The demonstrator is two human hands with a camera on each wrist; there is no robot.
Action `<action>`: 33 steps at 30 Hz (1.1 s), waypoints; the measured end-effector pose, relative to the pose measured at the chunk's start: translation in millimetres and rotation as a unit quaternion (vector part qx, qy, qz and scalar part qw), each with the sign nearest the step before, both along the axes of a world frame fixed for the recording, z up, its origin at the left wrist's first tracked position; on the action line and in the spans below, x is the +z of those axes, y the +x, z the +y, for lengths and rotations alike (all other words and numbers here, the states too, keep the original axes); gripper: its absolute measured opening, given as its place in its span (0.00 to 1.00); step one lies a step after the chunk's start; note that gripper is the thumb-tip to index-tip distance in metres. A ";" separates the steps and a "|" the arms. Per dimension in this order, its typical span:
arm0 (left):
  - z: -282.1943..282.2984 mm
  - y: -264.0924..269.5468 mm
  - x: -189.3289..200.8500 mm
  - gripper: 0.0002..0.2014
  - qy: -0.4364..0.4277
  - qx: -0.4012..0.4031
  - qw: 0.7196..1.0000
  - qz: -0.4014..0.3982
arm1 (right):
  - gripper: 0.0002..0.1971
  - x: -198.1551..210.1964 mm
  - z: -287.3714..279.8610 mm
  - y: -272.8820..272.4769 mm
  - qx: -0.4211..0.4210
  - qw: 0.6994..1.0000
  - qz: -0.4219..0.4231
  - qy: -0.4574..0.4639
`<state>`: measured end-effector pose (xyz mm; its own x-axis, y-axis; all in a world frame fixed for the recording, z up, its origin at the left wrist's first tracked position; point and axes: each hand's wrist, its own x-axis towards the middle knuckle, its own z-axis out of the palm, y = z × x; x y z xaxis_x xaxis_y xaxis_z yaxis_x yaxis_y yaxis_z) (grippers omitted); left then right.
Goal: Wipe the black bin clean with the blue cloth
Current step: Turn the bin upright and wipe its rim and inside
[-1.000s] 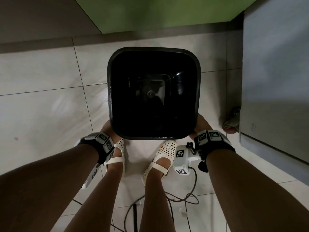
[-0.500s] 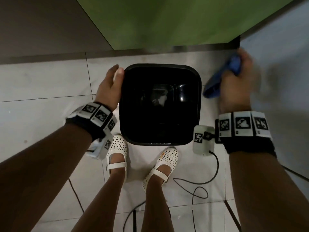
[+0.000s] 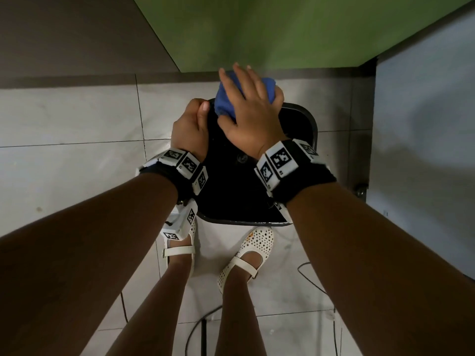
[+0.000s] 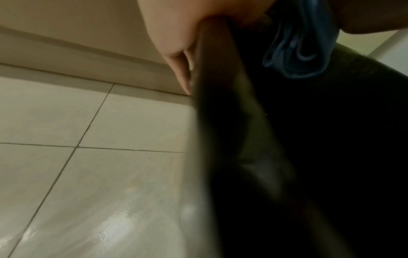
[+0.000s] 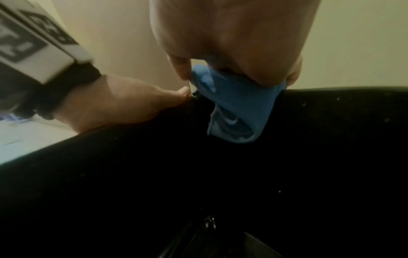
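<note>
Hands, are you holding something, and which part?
Right hand presses the bunched blue cloth on the black bin's far rim. Left hand grips its left rim.

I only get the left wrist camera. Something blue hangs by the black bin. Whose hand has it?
Observer: The right hand holds the blue cloth over the far rim of the black bin.
Operator: Where exactly is the other hand?
Observer: The left hand grips the rim's far left corner, right beside the cloth.
Operator: What's on the bin's other side?
Observer: The person's feet in white shoes stand on the floor at its near side.
</note>
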<state>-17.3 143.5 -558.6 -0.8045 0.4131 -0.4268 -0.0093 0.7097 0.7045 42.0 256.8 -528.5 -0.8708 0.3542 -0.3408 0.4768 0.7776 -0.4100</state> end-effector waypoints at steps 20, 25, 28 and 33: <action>4.1 6.8 4.6 0.18 -0.045 0.000 0.999 0.009 | 0.21 -9.5 30.1 -17.7 0.151 0.986 -0.036 0.063; 4.7 9.1 5.1 0.18 -0.049 0.003 0.999 0.014 | 0.20 -14.7 14.5 -10.9 0.126 0.985 -0.015 0.115; 5.2 10.0 7.0 0.18 -0.047 0.004 0.999 0.019 | 0.21 -20.2 13.1 -9.6 0.130 0.987 -0.049 0.078; 5.6 8.9 10.5 0.18 -0.045 -0.005 0.999 0.018 | 0.21 -19.4 9.0 -0.4 0.141 0.986 -0.059 0.072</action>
<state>-8.4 149.1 -548.1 -0.8160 0.3820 -0.4338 0.0212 0.7697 0.6380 41.6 265.9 -547.9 -0.8993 0.1552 -0.4089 0.2704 0.9322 -0.2408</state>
